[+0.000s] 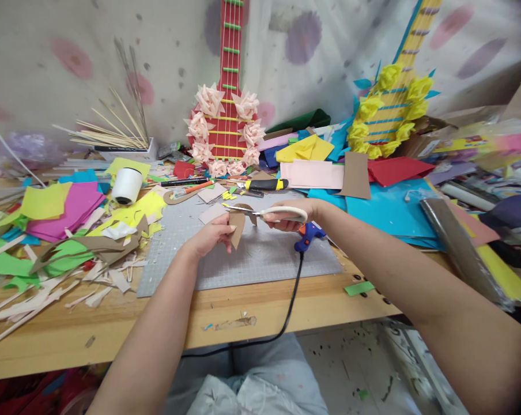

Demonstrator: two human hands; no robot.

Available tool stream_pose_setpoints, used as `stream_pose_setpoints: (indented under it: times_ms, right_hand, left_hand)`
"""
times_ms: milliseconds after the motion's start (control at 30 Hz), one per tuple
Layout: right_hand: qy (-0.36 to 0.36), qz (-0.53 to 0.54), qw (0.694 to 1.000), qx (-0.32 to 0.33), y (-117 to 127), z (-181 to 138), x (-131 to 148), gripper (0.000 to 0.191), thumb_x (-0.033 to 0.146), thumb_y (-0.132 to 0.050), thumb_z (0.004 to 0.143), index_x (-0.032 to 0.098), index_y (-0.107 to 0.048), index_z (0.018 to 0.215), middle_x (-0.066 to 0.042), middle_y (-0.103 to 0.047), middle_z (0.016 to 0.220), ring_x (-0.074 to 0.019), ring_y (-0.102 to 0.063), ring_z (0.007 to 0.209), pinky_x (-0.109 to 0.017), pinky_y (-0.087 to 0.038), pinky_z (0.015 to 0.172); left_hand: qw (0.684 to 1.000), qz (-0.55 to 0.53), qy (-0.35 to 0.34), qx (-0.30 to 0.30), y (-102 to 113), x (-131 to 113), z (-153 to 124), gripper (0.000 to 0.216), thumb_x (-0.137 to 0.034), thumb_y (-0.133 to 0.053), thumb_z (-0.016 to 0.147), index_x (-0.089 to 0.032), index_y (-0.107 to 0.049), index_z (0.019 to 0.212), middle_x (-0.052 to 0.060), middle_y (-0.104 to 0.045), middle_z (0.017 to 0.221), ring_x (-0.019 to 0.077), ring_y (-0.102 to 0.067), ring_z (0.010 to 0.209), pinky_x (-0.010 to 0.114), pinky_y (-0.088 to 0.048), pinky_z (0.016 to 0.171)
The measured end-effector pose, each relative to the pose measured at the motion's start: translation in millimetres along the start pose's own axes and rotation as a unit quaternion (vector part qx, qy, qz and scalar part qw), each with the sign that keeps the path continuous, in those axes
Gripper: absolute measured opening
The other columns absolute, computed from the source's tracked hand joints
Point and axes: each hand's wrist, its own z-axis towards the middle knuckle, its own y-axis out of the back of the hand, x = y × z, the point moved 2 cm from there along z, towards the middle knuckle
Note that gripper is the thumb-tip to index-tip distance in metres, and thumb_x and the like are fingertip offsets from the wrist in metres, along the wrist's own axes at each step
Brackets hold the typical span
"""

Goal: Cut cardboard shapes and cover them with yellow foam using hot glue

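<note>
My left hand (212, 235) pinches a piece of brown cardboard (238, 226) between thumb and fingers, above the grey cutting mat (260, 271). In my right hand (286, 214) is a pair of scissors (293, 213) with white handles. The blades point left and lie across the top of the cardboard, where a curved strip bends off to the right. Whether the blades are parted is too small to tell. Just right of my right hand, a blue glue gun (308, 235) rests on the mat, its black cable running down over the table edge.
Two paper-flower guitars, one red (229, 109) and one yellow (388, 109), stand at the back. Paper scraps (65, 253) cover the left side. A yellow-black utility knife (267, 184) lies behind the hands. Blue sheets (385, 213) and a brown roll (463, 253) are to the right.
</note>
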Motion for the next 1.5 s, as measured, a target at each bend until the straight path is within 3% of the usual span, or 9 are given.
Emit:
stream_pose_setpoints:
  times_ms: [300,400,533,700,967,1367,1500]
  right_hand:
    - [-0.002,0.005,1.0,-0.003,1.8,-0.3,-1.3,0.048,0.06,-0.06,0.069,0.016,-0.042,0.076,0.012,-0.021,0.048,-0.0006,-0.018,0.038,-0.013,-0.014,0.033]
    - [0.052,0.04,0.998,-0.018,-0.6,1.5,4.1,0.048,0.061,-0.057,0.07,0.016,-0.042,0.075,0.011,-0.021,0.05,-0.001,-0.019,0.038,-0.013,-0.014,0.033]
    - [0.133,0.103,0.983,-0.07,-13.9,6.5,17.6,0.047,0.062,-0.055,0.073,0.016,-0.043,0.076,0.011,-0.022,0.051,-0.0012,-0.02,0.039,-0.012,-0.015,0.035]
    - [0.126,0.151,0.978,-0.063,-30.4,18.8,15.2,0.047,0.063,-0.048,0.076,0.016,-0.044,0.077,0.011,-0.023,0.05,-0.002,-0.019,0.04,-0.014,-0.018,0.037]
    - [0.149,0.121,0.98,-0.048,-24.1,20.5,0.2,0.048,0.065,-0.04,0.079,0.016,-0.043,0.08,0.008,-0.03,0.053,-0.0033,-0.026,0.041,-0.016,-0.024,0.04]
    - [0.106,0.114,0.985,-0.077,-19.7,11.0,-2.1,0.048,0.063,-0.053,0.073,0.017,-0.042,0.078,0.01,-0.022,0.053,-0.0016,-0.021,0.041,-0.014,-0.016,0.038]
    - [0.095,0.131,0.985,-0.058,-18.2,5.9,-0.2,0.05,0.064,-0.056,0.069,0.017,-0.042,0.078,0.01,-0.022,0.052,-0.0013,-0.02,0.04,-0.013,-0.015,0.037]
  left_hand:
    - [0.999,0.002,-0.012,-0.034,0.8,-1.2,0.1,0.028,-0.026,-0.06,0.063,-0.015,-0.053,0.088,-0.002,-0.054,0.062,0.0108,-0.051,0.046,0.022,-0.041,0.037]
    - [0.99,-0.031,-0.074,-0.118,2.0,-5.4,2.2,0.024,-0.028,-0.062,0.063,-0.016,-0.052,0.081,-0.004,-0.051,0.06,0.0087,-0.049,0.046,0.022,-0.044,0.041]
    - [0.953,-0.105,-0.169,-0.229,-2.2,-9.8,2.7,0.028,-0.039,-0.063,0.066,-0.017,-0.048,0.075,-0.006,-0.049,0.056,0.0053,-0.042,0.043,0.025,-0.05,0.05]
    - [0.93,-0.117,-0.178,-0.299,-9.8,-5.0,3.0,0.032,-0.041,-0.067,0.065,-0.017,-0.046,0.066,-0.008,-0.047,0.052,0.0018,-0.032,0.036,0.019,-0.045,0.046]
    - [0.964,-0.085,-0.126,-0.218,-12.2,-3.7,5.6,0.029,-0.037,-0.068,0.065,-0.015,-0.049,0.064,-0.011,-0.031,0.042,0.0015,-0.023,0.033,0.016,-0.031,0.035]
    - [0.969,-0.055,-0.119,-0.21,-12.1,-4.4,4.6,0.029,-0.037,-0.067,0.066,-0.016,-0.049,0.064,-0.011,-0.029,0.042,0.0021,-0.023,0.034,0.017,-0.033,0.035]
    - [0.972,-0.043,-0.118,-0.198,-11.6,-9.7,4.3,0.029,-0.038,-0.068,0.065,-0.016,-0.048,0.064,-0.011,-0.029,0.042,0.0021,-0.023,0.034,0.017,-0.033,0.036]
